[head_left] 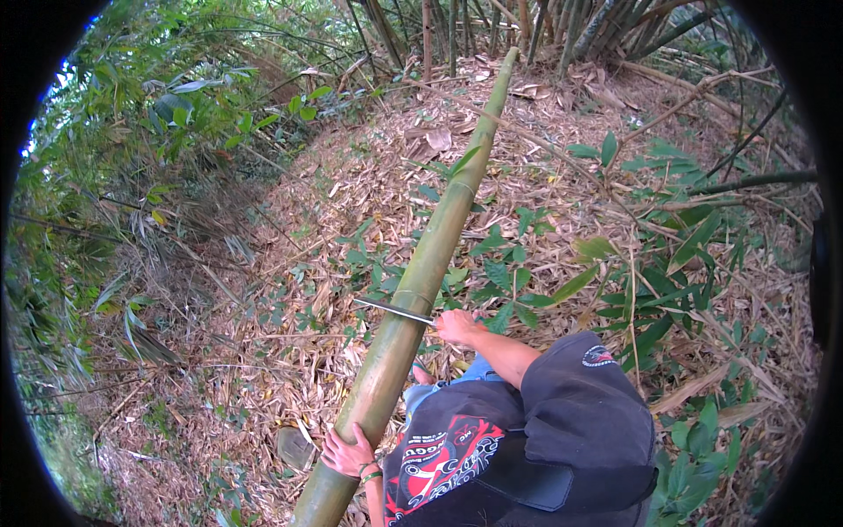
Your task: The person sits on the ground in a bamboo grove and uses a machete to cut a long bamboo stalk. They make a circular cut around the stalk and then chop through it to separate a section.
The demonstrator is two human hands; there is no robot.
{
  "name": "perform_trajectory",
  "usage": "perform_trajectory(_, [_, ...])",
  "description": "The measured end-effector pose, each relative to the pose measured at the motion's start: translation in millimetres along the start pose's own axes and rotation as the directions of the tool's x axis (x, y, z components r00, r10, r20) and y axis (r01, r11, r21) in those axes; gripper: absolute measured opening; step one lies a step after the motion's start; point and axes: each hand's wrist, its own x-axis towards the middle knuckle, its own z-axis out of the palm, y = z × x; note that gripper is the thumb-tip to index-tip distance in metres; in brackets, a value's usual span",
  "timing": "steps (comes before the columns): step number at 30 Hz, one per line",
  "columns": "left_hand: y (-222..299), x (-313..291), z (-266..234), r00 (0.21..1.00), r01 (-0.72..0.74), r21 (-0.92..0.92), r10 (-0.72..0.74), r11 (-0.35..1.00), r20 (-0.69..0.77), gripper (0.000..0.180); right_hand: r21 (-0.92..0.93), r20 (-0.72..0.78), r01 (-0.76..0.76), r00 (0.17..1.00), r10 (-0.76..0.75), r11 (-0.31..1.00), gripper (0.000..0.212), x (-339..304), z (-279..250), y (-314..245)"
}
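Observation:
A thick green bamboo pole [428,255] slants across the view, from the lower edge up to the far bamboo clump. My left hand [348,453] lies low on the pole, its fingers spread and curved around the near side. My right hand [458,328] is closed at the right of the pole, gripping a tool with a long narrow metal blade [392,308]. Just below a ring-like joint, the blade lies crosswise over the pole. Whether it is a saw or a machete cannot be made out; my fingers hide its handle.
Dry fallen leaves [290,351] cover the sloping ground. Leafy green plants [694,290] and thin branches crowd the right side. Dense foliage [132,176] stands at the left. A bamboo clump [562,35] rises at the back. A flat grey stone [295,448] lies left of my left hand.

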Motion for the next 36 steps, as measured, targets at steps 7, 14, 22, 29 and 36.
perform_trajectory(7, [0.7,-0.5,-0.2,1.000,-0.006,0.002,0.006,1.000,-0.021,0.065,-0.006,0.002,-0.015,1.000,0.015,1.000,0.030,4.5,8.3,4.7])
perform_trajectory(14, [0.8,-1.9,0.8,0.999,-0.010,-0.023,0.009,1.000,-0.041,0.064,-0.016,-0.016,-0.002,1.000,0.001,1.000,0.030,4.6,7.2,4.4])
perform_trajectory(22, [0.8,-1.2,1.6,0.999,-0.019,-0.010,0.018,1.000,-0.050,0.065,-0.033,0.026,0.015,1.000,-0.015,0.999,0.029,2.3,1.1,3.6])
perform_trajectory(29, [-0.1,-2.2,1.8,0.999,-0.011,-0.001,0.011,1.000,-0.033,0.065,-0.020,0.002,0.031,1.000,-0.031,0.999,0.032,6.6,6.6,8.1])
perform_trajectory(36, [-3.0,-3.0,7.6,0.998,-0.019,0.015,0.020,1.000,-0.055,0.065,0.007,0.015,0.028,0.999,-0.028,1.000,0.035,1.4,-0.7,4.3])
